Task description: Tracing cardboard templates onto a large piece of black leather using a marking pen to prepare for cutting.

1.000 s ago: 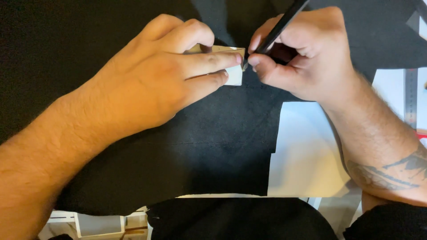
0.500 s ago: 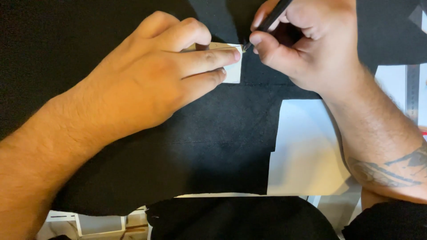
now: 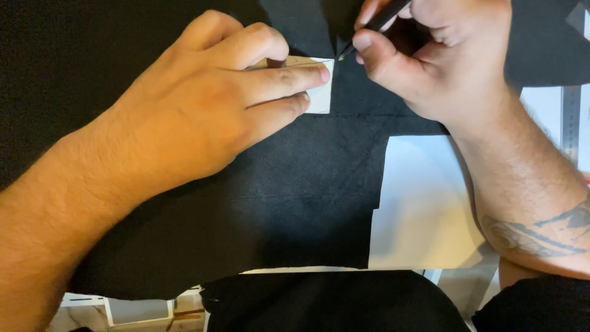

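Black fabric point(image 3: 295, 203) covers my counter; left hand point(image 3: 203, 117) flat, pinning the white template point(image 3: 321, 92), right hand point(image 3: 442, 55) pinching the pen point(image 3: 375, 24) at its corner. Tracing, I judge; steadiness matters next.

Bare forearms, tattooed right forearm point(image 3: 541, 230) — no sleeves

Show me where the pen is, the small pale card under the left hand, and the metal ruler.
pen point(image 3: 375, 24), head view, on the dark barrel between the right hand's fingers.
small pale card point(image 3: 321, 97), head view, on its bare right edge beyond the fingertips.
metal ruler point(image 3: 571, 120), head view, on its upright strip at the right edge.
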